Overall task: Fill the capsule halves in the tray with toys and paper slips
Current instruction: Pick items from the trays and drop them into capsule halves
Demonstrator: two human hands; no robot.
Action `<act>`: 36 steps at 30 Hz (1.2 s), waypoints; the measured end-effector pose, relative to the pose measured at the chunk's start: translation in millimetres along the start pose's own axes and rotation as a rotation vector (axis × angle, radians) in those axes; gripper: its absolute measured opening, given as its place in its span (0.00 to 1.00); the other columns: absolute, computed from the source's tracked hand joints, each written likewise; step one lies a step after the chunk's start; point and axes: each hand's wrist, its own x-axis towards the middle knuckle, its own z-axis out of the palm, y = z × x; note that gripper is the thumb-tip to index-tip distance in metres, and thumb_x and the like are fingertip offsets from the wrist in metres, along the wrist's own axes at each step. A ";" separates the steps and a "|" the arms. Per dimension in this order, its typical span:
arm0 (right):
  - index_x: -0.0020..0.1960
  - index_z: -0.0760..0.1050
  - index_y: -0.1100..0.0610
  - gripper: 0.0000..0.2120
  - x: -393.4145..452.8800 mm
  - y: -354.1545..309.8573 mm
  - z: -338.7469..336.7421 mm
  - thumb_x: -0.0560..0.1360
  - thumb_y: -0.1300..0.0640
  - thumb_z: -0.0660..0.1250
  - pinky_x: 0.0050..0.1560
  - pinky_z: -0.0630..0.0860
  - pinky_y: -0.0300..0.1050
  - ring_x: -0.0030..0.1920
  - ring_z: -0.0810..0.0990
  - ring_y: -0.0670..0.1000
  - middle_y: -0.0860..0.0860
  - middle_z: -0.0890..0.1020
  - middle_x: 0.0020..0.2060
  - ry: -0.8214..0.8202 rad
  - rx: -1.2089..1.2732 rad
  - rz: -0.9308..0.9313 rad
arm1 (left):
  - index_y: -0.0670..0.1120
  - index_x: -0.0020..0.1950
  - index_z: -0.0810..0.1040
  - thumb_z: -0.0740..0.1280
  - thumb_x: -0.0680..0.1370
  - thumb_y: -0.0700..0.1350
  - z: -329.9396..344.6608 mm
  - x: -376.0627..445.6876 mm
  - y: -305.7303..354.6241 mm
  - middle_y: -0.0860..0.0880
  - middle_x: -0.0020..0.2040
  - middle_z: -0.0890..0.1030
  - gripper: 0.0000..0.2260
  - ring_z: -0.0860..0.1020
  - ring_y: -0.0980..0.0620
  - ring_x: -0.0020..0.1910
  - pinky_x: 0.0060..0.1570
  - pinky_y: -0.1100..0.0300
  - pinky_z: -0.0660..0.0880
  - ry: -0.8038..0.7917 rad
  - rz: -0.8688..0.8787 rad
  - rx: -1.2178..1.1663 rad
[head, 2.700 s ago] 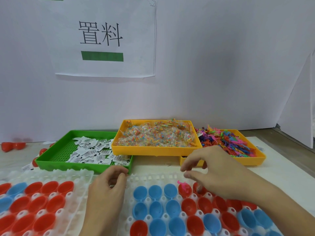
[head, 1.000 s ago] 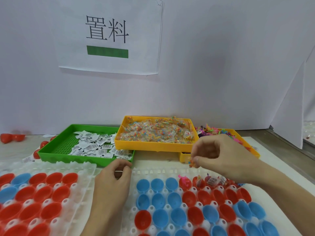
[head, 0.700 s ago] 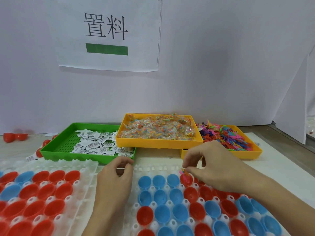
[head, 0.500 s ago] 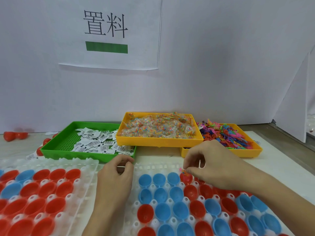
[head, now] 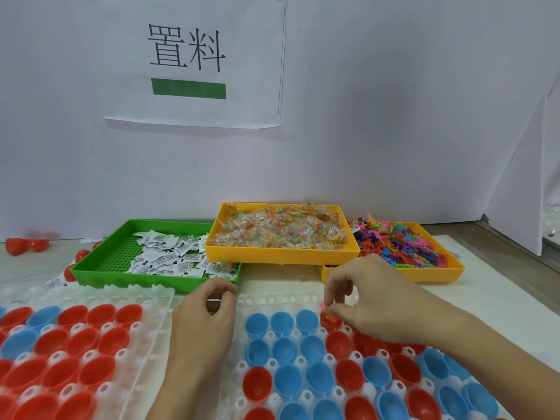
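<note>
A white tray in front of me holds several red and blue capsule halves. My right hand pinches a small packet of coloured beads between thumb and fingertips, just above a red half in the tray's far row, where a pink toy also shows. My left hand lies at the tray's far left corner with thumb and forefinger curled at its rim. Paper slips lie in a green tray. The halves under my right hand are hidden.
A second white tray of mostly red halves sits at the left. One yellow tray holds bead packets; another holds small coloured toys. Loose red halves lie far left. A white wall with a paper sign stands behind.
My right hand, holding the bead packet, came down and left from above the tray to the red half in the far row. My left hand stayed at the tray's corner.
</note>
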 end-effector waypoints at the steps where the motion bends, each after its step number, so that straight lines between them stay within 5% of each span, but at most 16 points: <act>1: 0.41 0.82 0.45 0.04 0.5 0.1 -0.1 0.73 0.52 0.73 0.45 0.77 0.34 0.47 0.77 0.37 0.39 0.81 0.36 -0.004 -0.005 0.007 | 0.57 0.41 0.81 0.66 0.76 0.37 0.0 0.2 0.0 0.58 0.37 0.82 0.14 0.78 0.60 0.37 0.41 0.55 0.75 -0.002 0.000 0.004; 11: 0.39 0.83 0.49 0.05 10.5 -3.1 -1.0 0.72 0.56 0.76 0.37 0.77 0.32 0.39 0.81 0.40 0.44 0.83 0.34 -0.073 -0.021 0.020 | 0.58 0.38 0.81 0.65 0.76 0.38 0.3 0.9 -0.8 0.58 0.39 0.83 0.15 0.79 0.60 0.37 0.39 0.58 0.73 -0.009 -0.009 -0.001; 20: 0.45 0.81 0.46 0.05 6.4 -4.2 -1.3 0.73 0.56 0.74 0.43 0.80 0.42 0.41 0.79 0.42 0.41 0.80 0.36 -0.044 -0.106 -0.014 | 0.51 0.38 0.82 0.66 0.76 0.36 1.3 0.5 -0.8 0.57 0.37 0.82 0.12 0.78 0.59 0.36 0.38 0.59 0.72 0.013 -0.014 -0.012; 27: 0.49 0.85 0.48 0.05 2.4 -6.2 -4.5 0.76 0.55 0.71 0.46 0.80 0.37 0.43 0.79 0.40 0.37 0.79 0.39 -0.029 -0.146 -0.046 | 0.52 0.38 0.82 0.65 0.76 0.36 1.4 -0.1 -0.8 0.57 0.38 0.83 0.13 0.78 0.60 0.37 0.39 0.58 0.73 0.005 -0.017 -0.013; 36: 0.48 0.83 0.41 0.05 -15.4 20.4 -26.5 0.76 0.51 0.71 0.45 0.73 0.32 0.47 0.78 0.38 0.33 0.81 0.41 0.211 -0.054 -0.045 | 0.52 0.38 0.82 0.66 0.77 0.37 0.8 -0.5 0.1 0.57 0.38 0.82 0.13 0.78 0.60 0.36 0.37 0.59 0.71 0.003 -0.006 -0.011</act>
